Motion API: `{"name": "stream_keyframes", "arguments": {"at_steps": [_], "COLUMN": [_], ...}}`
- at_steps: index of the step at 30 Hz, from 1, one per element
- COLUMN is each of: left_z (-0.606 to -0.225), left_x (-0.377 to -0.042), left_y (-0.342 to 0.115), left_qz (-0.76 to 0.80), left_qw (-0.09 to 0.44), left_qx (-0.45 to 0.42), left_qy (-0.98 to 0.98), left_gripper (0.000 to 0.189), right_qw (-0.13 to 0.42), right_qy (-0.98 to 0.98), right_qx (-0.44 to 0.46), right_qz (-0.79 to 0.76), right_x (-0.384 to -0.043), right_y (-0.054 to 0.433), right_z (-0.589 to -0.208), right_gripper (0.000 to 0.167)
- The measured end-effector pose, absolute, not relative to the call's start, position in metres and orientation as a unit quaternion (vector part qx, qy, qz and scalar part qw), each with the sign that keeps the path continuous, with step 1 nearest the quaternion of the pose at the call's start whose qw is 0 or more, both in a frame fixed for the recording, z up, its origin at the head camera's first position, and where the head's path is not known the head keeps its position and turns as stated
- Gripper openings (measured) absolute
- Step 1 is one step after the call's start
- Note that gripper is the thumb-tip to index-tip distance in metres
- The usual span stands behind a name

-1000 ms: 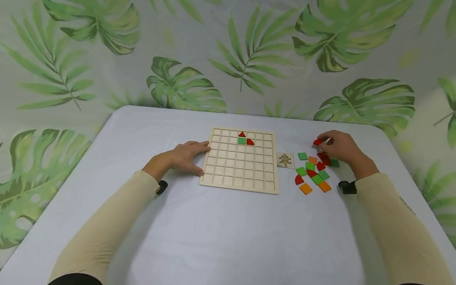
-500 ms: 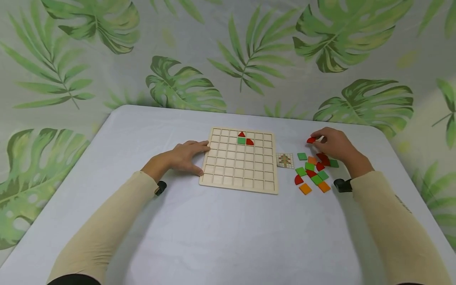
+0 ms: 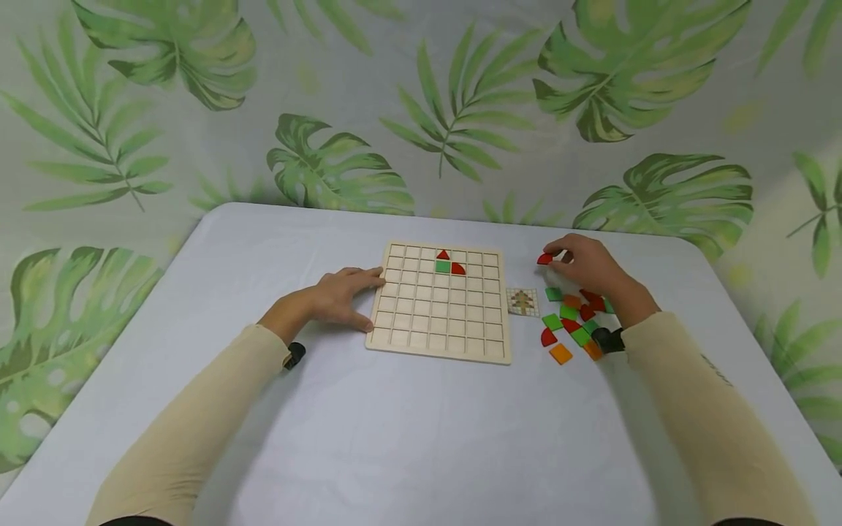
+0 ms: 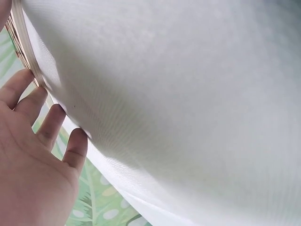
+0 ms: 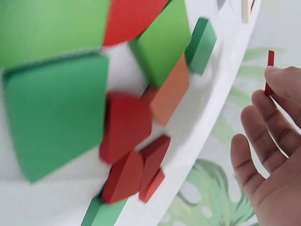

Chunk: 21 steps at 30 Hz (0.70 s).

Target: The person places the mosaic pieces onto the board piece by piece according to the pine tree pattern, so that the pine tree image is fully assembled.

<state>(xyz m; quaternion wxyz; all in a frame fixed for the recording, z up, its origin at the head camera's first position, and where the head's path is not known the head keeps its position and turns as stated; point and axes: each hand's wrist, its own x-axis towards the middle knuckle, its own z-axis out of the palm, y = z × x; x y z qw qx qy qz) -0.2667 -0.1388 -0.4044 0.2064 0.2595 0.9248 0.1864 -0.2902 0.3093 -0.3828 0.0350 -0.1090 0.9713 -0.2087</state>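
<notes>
Between thumb and fingertip, my right hand (image 3: 588,264) pinches a thin red tile (image 3: 544,259), seen edge-on in the right wrist view. It is held above the table, right of the light wooden grid board (image 3: 437,342). My left hand (image 3: 337,298) rests at the board's left edge, fingers spread, with fingertips and thumb against the side. Near the board's top, a red triangle tile (image 3: 443,255) sits above a green square tile (image 3: 443,267), with a red quarter-circle tile (image 3: 458,269) to its right.
A small pattern card (image 3: 523,301) showing a brown figure on a grid lies along the board's right side. Beyond it spreads a loose group of red, orange and green tiles (image 3: 552,321), partly beneath my right wrist. A leaf-print cloth (image 3: 460,131) hangs behind the white table.
My right hand has moved left from the loose tiles toward the board, carrying the red tile. My left hand stays at the board's edge. The head view has shifted slightly.
</notes>
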Motion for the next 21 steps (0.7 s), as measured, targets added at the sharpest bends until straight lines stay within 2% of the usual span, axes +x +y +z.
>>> {"name": "stream_keyframes", "arguments": {"at_steps": [13,21], "left_z": [-0.405,-0.405], "left_x": [-0.266,-0.266], "left_y": [-0.140,-0.141], "left_qz": [0.188,0.196], "left_qw": [0.204,0.201], "left_qx": [0.266,0.268], "left_qy": [0.923,0.922], "left_gripper": [0.088,0.087], "right_qw": [0.038,0.027], "right_qy": [0.965,0.954], "right_qx": [-0.148,-0.204], "right_qz": [-0.214,-0.220], "right_x": [-0.296,-0.301], "right_y": [0.275,0.249], "right_z": [-0.384,-0.385], "right_gripper": [0.034,0.034]}}
